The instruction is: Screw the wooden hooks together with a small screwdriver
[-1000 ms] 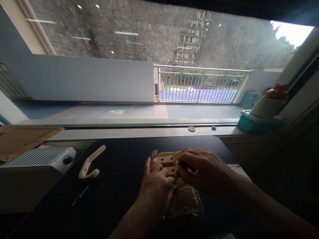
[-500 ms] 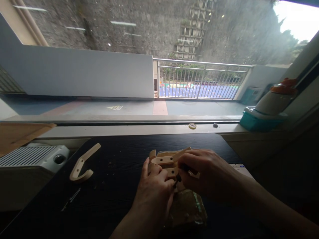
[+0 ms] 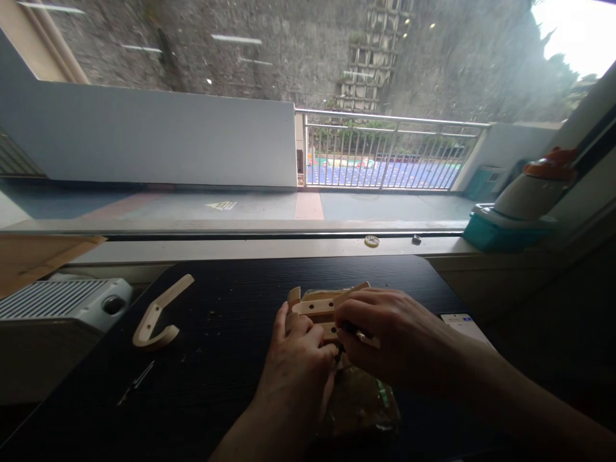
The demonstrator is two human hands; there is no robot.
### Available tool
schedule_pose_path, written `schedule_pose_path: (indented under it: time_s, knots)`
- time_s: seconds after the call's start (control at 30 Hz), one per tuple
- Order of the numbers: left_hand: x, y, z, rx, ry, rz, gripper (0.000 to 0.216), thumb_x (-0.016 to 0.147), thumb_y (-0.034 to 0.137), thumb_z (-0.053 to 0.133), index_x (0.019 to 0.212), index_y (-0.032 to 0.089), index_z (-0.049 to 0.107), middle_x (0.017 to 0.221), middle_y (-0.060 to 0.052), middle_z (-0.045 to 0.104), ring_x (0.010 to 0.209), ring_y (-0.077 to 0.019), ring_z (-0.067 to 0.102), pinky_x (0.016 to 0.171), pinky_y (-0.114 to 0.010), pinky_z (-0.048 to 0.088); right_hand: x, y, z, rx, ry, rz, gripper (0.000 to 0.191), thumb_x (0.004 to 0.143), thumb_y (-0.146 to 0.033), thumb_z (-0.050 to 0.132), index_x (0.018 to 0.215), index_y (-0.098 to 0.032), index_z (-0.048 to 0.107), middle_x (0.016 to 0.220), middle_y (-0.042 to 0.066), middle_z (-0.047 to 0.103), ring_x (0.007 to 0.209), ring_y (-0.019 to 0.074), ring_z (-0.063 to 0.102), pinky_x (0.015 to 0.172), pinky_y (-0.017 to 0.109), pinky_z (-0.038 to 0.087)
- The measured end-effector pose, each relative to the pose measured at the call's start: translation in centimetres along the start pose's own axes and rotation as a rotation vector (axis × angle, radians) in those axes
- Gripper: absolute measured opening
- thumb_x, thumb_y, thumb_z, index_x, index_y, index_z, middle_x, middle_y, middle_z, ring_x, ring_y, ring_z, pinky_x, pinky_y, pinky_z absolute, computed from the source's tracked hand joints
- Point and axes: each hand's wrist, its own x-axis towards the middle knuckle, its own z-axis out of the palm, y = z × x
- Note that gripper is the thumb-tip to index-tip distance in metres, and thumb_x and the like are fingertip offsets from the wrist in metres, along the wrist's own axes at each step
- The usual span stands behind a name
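Note:
At the middle of the black table (image 3: 240,359) my two hands meet over a small light wooden piece with holes (image 3: 320,308). My left hand (image 3: 298,366) is curled against its near side, gripping it. My right hand (image 3: 385,333) is closed in a pinch on a small dark tool (image 3: 350,328) whose tip touches the wooden piece. A crumpled clear plastic bag (image 3: 360,401) lies just below my hands. A separate curved wooden hook (image 3: 158,314) lies alone at the left of the table.
A thin dark pin-like item (image 3: 137,383) lies near the left front. A white ribbed appliance (image 3: 62,305) stands left of the table. On the window sill are a small yellow ring (image 3: 371,241), a dark bit (image 3: 416,240) and a teal-based container (image 3: 520,215). A phone (image 3: 464,324) lies at right.
My right hand has shifted slightly left over the wooden piece, covering more of it. The view has tilted a little; the wooden hook stays where it was.

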Motion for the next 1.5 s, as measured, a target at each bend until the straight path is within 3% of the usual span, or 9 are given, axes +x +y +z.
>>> schedule_pose_path:
  time_s: [0.27,0.43,0.57,0.77,1.03,1.17,1.33,1.5]
  knots:
    - [-0.2,0.0,-0.1,-0.045,0.061,0.025,0.019,0.075,0.021,0.055,0.087,0.031,0.067,0.102,0.000,0.064,0.116,-0.0261,0.041,0.108,-0.056,0.000,0.5,-0.6,0.8,-0.069,0.000,0.063,0.016,0.085,-0.015,0.044,0.070,-0.017,0.051,0.067,-0.001,0.055,0.058,0.0093,0.043,0.057,0.024,0.026]
    - [-0.6,0.6,-1.1,0.019,0.061,0.058,0.014,0.077,0.022,0.054,0.080,0.025,0.067,0.097,-0.002,0.065,0.119,-0.0252,0.040,0.107,-0.057,-0.005,0.8,-0.5,0.8,-0.183,-0.015,0.141,0.023,0.087,-0.022,0.041,0.071,-0.016,0.055,0.061,-0.001,0.053,0.054,0.0087,0.038,0.053,0.025,0.020]
    - [-1.7,0.5,-1.9,0.085,0.148,0.087,0.021,0.079,0.022,0.051,0.093,0.026,0.065,0.095,-0.002,0.065,0.124,-0.0255,0.036,0.106,-0.057,-0.007,1.1,-0.7,-0.1,-0.207,-0.116,0.152,0.023,0.087,-0.025,0.041,0.078,-0.016,0.060,0.065,0.001,0.058,0.054,0.0085,0.042,0.053,0.024,0.023]
    - [-2.5,0.0,-1.9,0.145,0.108,0.157,0.023,0.082,0.022,0.048,0.081,0.027,0.069,0.083,-0.003,0.066,0.120,-0.0283,0.039,0.104,-0.061,-0.005,1.8,-1.5,-1.5,-0.306,-0.257,0.199,0.021,0.084,-0.025,0.043,0.086,-0.018,0.063,0.075,0.004,0.065,0.062,0.0116,0.052,0.053,0.023,0.028]
    - [-2.2,0.8,-1.5,0.187,0.113,0.104,0.026,0.082,0.020,0.045,0.077,0.023,0.070,0.079,-0.007,0.065,0.110,-0.0272,0.047,0.105,-0.061,0.000,1.8,-2.9,0.2,-0.435,-0.220,0.307,0.028,0.089,-0.027,0.036,0.089,-0.015,0.061,0.082,0.010,0.065,0.068,0.0151,0.058,0.059,0.024,0.034]
    - [-2.3,0.9,-1.4,0.184,0.123,0.085,0.026,0.082,0.020,0.045,0.078,0.022,0.070,0.080,-0.007,0.065,0.107,-0.0262,0.049,0.104,-0.062,0.005,2.3,-3.3,-0.1,-0.484,-0.234,0.358,0.030,0.088,-0.028,0.036,0.090,-0.014,0.063,0.086,0.011,0.066,0.071,0.0171,0.059,0.058,0.025,0.035]
    - [-2.3,0.7,-1.2,0.197,0.123,0.082,0.026,0.080,0.018,0.045,0.079,0.023,0.070,0.080,-0.006,0.065,0.106,-0.0255,0.049,0.104,-0.061,0.006,2.1,-3.7,-2.0,-0.445,-0.331,0.278,0.026,0.083,-0.026,0.043,0.097,-0.020,0.065,0.090,0.007,0.067,0.074,0.0160,0.059,0.057,0.023,0.034]
    - [-2.3,0.5,-0.9,0.185,0.141,0.099,0.029,0.082,0.017,0.042,0.084,0.024,0.070,0.081,-0.007,0.065,0.107,-0.0254,0.048,0.104,-0.061,0.006,1.6,-3.7,-2.3,-0.427,-0.329,0.247,0.027,0.084,-0.024,0.043,0.094,-0.018,0.066,0.089,0.007,0.068,0.076,0.0163,0.059,0.059,0.023,0.034]
